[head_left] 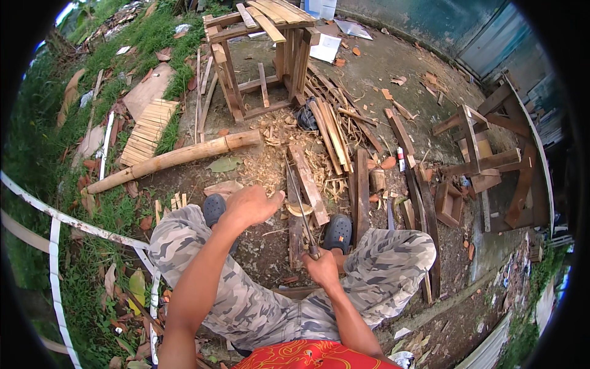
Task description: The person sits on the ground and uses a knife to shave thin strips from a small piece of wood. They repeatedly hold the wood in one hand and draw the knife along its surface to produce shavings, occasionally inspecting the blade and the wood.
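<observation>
On the left, a mat of bamboo slats (147,131) lies on the grass (123,67), with a thick bamboo pole (178,160) stretched out just below it. Behind the pole's right end stands a wooden frame (228,86) with loose slats (268,26) across its top. The left hand (251,205) is above the left shoe (214,210), fingers curled under and thumb toward the right; I cannot tell whether it has hold of anything. Pale shavings (264,154) cover the ground (369,74) beyond it.

Between the shoes, to the right of the left hand, is a long knife (298,198). Its blade points away from the person, over a curved pale strip (292,210) and beside a flat board (312,190). The right hand (322,269) is closed around the knife's handle, near the right shoe (338,232) and nearer the person than the left hand.

Farther right come bamboo strips (332,136), dark planks (361,190), a small white-and-red tube (401,160), an open wooden box (449,204) and, at the far right, a jumble of broken wooden furniture (485,161).
</observation>
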`<state>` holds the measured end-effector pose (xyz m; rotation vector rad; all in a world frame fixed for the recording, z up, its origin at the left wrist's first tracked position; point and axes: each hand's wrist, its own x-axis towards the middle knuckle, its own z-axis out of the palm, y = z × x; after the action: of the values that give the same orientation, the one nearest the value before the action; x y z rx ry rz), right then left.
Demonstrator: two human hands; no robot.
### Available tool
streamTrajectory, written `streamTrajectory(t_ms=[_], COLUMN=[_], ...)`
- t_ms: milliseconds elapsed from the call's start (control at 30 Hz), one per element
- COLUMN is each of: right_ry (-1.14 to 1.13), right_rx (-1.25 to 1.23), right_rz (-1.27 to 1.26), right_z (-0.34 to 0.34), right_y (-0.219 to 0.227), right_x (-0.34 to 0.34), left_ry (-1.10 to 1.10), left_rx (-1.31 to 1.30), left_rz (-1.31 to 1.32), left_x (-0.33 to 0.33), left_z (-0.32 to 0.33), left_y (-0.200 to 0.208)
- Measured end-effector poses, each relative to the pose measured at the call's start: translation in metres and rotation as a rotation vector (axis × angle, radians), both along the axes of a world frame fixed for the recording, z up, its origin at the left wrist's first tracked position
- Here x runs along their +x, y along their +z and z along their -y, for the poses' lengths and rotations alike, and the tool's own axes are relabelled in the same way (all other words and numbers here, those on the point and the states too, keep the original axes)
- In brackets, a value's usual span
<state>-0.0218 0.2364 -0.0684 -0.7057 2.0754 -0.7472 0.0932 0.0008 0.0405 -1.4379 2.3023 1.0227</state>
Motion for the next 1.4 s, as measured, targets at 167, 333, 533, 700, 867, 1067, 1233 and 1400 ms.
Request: streamTrajectory(t_ms=[167, 333, 533, 700, 867, 1067, 1233, 1400], right_ry=[0.001, -0.053, -0.243, -0.298, -0.089, 0.076, 0.11, 0.154], right_rx=[-0.016, -0.027, -0.144, 0.02, -0.139, 0.111, 0.493, 0.538], right_rz=[0.173, 0.569, 1.443, 0.931, 0.266, -0.65, -0.495, -0.457], right_z=[0.004, 0.003, 0.001, 0.004, 0.021, 0.053, 0.02, 0.007], right_y=[0.002, -0.004, -0.015, -0.032, -0.035, -0.073, -0.103, -0.102], right_x=[-0.001, 0.0, -0.021, -0.02, -0.027, -0.092, -0.116, -0.117], left_ry=[0.006, 0.129, 0.197, 0.437, 0.342, 0.219, 0.179, 0.152], left_rx=[0.085, 0.04, 0.114, 0.292, 0.254, 0.152, 0.079, 0.065], left_rz=[-0.094, -0.185, -0.277, -0.326, -0.313, -0.191, -0.075, -0.119], left_x=[-0.018, -0.022, -0.024, -0.011, -0.018, -0.012, -0.005, 0.033], left_z=[-0.027, -0.033, -0.022, 0.002, 0.006, 0.015, 0.03, 0.055], left_y=[-0.044, -0.087, -0.09, -0.074, -0.072, -0.071, -0.066, -0.045])
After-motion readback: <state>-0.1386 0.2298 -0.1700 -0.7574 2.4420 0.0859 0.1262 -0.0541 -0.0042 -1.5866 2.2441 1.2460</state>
